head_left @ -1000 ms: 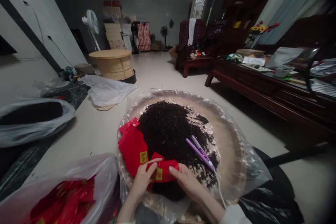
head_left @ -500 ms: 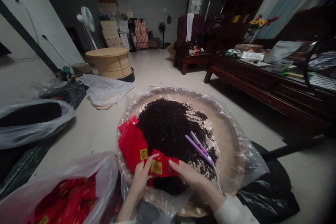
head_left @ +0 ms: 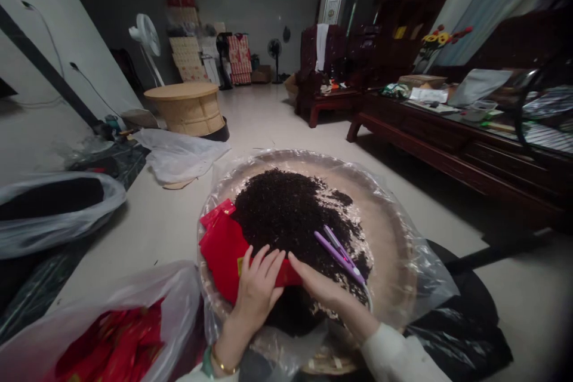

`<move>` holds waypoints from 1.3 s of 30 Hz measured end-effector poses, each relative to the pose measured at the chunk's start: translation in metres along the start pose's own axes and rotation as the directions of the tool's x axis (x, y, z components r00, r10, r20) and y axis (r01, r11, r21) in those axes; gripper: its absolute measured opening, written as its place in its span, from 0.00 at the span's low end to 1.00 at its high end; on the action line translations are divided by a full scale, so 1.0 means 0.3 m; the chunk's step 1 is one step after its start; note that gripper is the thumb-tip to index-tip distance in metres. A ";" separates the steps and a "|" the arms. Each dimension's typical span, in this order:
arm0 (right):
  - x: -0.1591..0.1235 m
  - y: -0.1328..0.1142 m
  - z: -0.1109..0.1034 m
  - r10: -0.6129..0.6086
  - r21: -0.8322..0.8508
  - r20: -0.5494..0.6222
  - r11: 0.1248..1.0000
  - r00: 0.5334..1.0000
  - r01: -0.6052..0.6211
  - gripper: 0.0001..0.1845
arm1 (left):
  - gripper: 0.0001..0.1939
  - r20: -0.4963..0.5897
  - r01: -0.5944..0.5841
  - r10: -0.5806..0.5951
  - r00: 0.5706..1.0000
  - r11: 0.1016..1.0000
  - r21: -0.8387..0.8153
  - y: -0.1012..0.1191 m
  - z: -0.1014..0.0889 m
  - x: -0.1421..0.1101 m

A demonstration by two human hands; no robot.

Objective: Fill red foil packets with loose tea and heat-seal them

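A round woven tray (head_left: 398, 250) lined with clear plastic holds a heap of dark loose tea leaves (head_left: 290, 215). A stack of red packets (head_left: 221, 245) lies on its left side. My left hand (head_left: 258, 292) rests with fingers spread over a small red packet (head_left: 286, 277) at the heap's near edge. My right hand (head_left: 320, 289) pinches that packet's right end. A purple heat-sealer clamp (head_left: 338, 253) with a white cord lies on the tea, just right of my right hand.
A clear bag of red packets (head_left: 111, 340) sits at the near left. A bag of dark tea (head_left: 54, 203) lies farther left. A round wooden tub (head_left: 188, 107), a standing fan (head_left: 145, 42) and a long dark wooden bench (head_left: 470, 155) stand around the tiled floor.
My left hand has moved up and over the small red packet, covering most of it with spread fingers. The right hand keeps its hold on the packet's right end.
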State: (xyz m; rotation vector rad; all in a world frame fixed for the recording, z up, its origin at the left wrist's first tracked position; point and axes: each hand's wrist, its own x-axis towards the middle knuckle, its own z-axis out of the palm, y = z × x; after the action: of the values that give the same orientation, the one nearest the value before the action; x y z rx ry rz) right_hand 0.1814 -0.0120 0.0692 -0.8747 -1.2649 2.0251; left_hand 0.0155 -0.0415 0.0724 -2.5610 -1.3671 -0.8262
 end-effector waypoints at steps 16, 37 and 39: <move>-0.034 -0.031 -0.008 -0.006 -0.158 0.050 0.987 0.999 0.014 0.48 | 0.38 0.001 0.093 -0.093 0.996 0.993 -0.068 0.004 0.085 -0.028; -0.083 0.047 -0.550 -0.327 -0.781 -0.624 0.294 0.709 -0.551 0.43 | 0.19 -0.222 0.435 -0.469 0.855 0.881 -0.187 -0.064 0.088 -0.056; -0.042 0.027 -0.532 -0.303 -0.798 -0.600 0.296 0.740 -0.525 0.42 | 0.19 -0.216 0.452 -0.487 0.846 0.871 -0.193 -0.069 0.088 -0.060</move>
State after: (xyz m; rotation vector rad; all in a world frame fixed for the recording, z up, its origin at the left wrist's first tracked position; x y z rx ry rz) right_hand 0.3124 0.0600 0.0114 -2.0808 -1.9269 0.5177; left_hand 0.0017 -0.0335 0.0379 -2.1119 -1.9382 -1.3166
